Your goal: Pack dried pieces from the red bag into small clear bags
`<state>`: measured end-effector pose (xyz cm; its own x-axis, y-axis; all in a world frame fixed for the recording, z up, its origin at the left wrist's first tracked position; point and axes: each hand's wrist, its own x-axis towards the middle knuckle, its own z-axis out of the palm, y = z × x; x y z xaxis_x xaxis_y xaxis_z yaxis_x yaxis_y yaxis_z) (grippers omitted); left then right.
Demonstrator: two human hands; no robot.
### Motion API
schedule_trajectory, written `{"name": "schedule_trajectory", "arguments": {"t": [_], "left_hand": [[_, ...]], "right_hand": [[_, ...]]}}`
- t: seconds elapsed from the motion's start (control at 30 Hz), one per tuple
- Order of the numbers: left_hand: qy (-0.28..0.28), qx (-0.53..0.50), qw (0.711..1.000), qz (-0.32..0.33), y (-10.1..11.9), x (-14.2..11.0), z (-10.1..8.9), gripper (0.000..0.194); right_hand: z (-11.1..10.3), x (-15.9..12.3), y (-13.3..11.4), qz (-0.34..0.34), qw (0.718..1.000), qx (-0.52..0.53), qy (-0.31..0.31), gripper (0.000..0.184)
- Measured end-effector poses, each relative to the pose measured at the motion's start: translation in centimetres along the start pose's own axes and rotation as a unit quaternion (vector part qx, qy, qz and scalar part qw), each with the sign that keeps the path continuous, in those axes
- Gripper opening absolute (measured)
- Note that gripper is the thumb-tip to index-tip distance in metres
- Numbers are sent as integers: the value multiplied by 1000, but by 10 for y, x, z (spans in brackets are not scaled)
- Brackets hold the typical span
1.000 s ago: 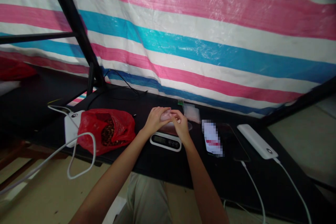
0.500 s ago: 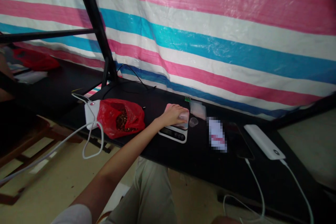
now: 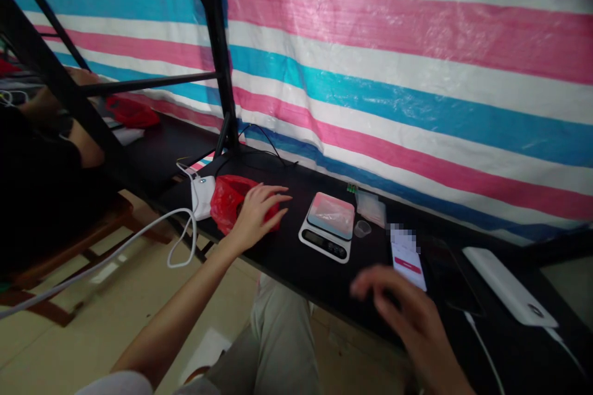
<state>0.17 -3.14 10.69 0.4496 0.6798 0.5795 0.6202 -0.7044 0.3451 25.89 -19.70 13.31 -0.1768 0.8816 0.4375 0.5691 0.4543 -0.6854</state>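
Note:
My left hand (image 3: 259, 213) is over the red plastic bag (image 3: 225, 203), fingers spread, and hides most of the bag's mouth. Whether it touches the bag I cannot tell. To its right lies a white digital kitchen scale (image 3: 324, 245) with a thin clear plastic bag (image 3: 331, 215) on its pan. My right hand (image 3: 412, 315) hangs over the table's front edge, slightly blurred, thumb and fingers apart and nothing visible in it. Just beyond that hand is a phone with a lit screen (image 3: 408, 266). A small clear plastic cup (image 3: 362, 229) sits beside the scale.
Clear plastic bags (image 3: 372, 208) lie behind the cup. A dark-screened phone (image 3: 454, 278) and a white power bank (image 3: 507, 287) with cables are at the right. Another white device (image 3: 202, 199) with a looping cable stands left of the red bag. At far left another person sits beyond a black frame (image 3: 215, 43).
My left hand has left the scale and moved left to the red bag. My right hand has come into view at the lower right. The view has shifted, so the table things appear further right.

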Motion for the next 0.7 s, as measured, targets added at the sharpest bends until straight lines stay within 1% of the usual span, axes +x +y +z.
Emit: {"name": "schedule_trajectory", "arguments": {"t": [0.03, 0.07, 0.1, 0.13, 0.17, 0.2, 0.23, 0.3, 0.37, 0.43, 0.5, 0.57, 0.63, 0.7], "left_hand": [[38, 34, 997, -50, -12, -9, -9, 31], [71, 62, 991, -94, -25, -18, -16, 34], [87, 81, 985, -122, -37, -26, -20, 35], [80, 89, 984, -132, -49, -34, -23, 34], [53, 90, 986, -131, -59, -41, -24, 32], [20, 94, 987, -126, -67, -47, -25, 31], [-7, 103, 987, -124, -72, -53, -25, 31], [-36, 136, 982, -129, -76, -63, -24, 31], [-32, 175, 974, -143, -75, -70, -24, 36], [-22, 202, 967, -154, -72, -74, -25, 43], [-17, 214, 963, -164, -69, -76, -27, 44], [-22, 219, 960, -173, -69, -77, -30, 36], [-25, 222, 957, -185, -69, -79, -33, 29], [-16, 216, 956, -201, -69, -81, -35, 28]], "right_hand": [[4, 6, 26, 55, 988, -107, 97, 38], [8, 10, 53, 119, 958, -210, 157, 45], [11, 13, 80, 165, 927, -286, 179, 55], [14, 14, 106, 202, 904, -335, 172, 65], [15, 15, 127, 237, 891, -360, 144, 72], [17, 16, 145, 266, 884, -369, 109, 78], [18, 17, 157, 286, 880, -371, 81, 82], [20, 22, 167, 312, 868, -382, 48, 83], [21, 30, 163, 321, 859, -396, 38, 77], [23, 39, 157, 317, 859, -401, 34, 69], [25, 45, 155, 317, 867, -383, 34, 61], [26, 47, 161, 326, 880, -342, 45, 54], [26, 43, 172, 327, 899, -283, 73, 50], [23, 39, 182, 320, 916, -214, 113, 49]]}}
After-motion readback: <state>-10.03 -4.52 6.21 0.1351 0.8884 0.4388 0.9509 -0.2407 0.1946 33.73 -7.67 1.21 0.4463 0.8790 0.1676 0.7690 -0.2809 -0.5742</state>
